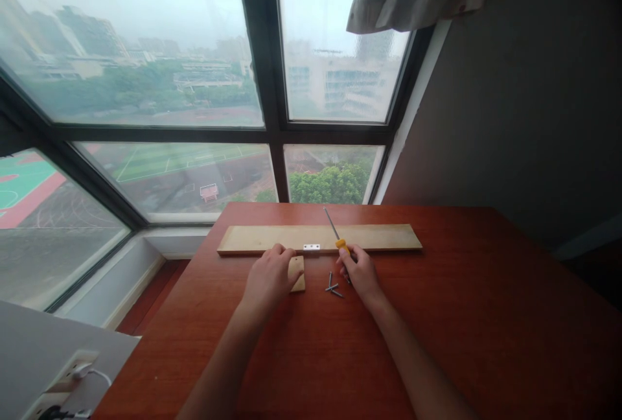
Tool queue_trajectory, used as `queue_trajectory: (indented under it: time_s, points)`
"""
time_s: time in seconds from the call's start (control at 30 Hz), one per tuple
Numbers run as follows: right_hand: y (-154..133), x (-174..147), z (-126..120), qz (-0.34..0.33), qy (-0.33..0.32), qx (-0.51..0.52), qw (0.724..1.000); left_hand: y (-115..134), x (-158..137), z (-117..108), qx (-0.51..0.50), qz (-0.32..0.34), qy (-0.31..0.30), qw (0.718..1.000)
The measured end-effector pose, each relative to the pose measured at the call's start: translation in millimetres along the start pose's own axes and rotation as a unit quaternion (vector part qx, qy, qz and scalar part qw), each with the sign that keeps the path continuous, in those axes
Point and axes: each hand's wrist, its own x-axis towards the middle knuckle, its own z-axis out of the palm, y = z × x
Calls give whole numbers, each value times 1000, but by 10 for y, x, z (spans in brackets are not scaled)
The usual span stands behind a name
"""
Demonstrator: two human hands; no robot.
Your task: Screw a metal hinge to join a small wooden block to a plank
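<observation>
Your right hand (pixel 360 272) grips the screwdriver (pixel 342 244); your left hand (pixel 270 272) grasps the block (pixel 298 276). Advised: brace it firmly, square to the board (pixel 267 237).

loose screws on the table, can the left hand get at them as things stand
Probably yes: the screws lie in the open on the table, just right of the small wooden board. The left hand would likely have to leave that board first.
</observation>
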Motion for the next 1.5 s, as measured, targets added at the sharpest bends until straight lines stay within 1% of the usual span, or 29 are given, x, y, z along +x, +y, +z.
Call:
queue_trajectory:
  time_s: [0.07, 0.23, 0.37, 0.67, 0.83, 0.97, 1.03, 1.17, 1.33, 1.5]
  points:
    - [2, 2, 0, 0, -1, 0, 1000, 1, -64, 18, 8, 8, -13, 1000]
    - [6, 6, 4, -3, 3, -2, 1000, -72, -173, 144, 8, -1, 13, 1000]
    - [10, 14, 8, -7, 4, -3, 1000, -96, -210, 212, -5, 6, 1, 1000]
    - [7, 22, 11, -5, 6, -3, 1000, -30, -243, 271, -25, 46, -6, 999]
    - [-29, 12, 13, -6, 7, -2, 1000, -2, -268, 271, -23, 49, -7, 999]
    - [-35, 11, 13, -5, 9, -3, 1000, 115, -270, 241, -12, 64, -4, 998]
    - [-29, 15, 11, -6, 9, -3, 1000, 216, -252, 223, -14, 88, -11, 996]
    - [-17, 24, 8, -6, 12, -1, 1000, 443, -164, 195, -15, 148, -50, 988]
    - [-26, 30, -4, -6, 14, 0, 1000, 621, -8, 209, 27, 141, -70, 987]
    - [-38, 53, -30, -8, 25, 3, 1000, 660, 95, 264, 40, 157, -71, 984]
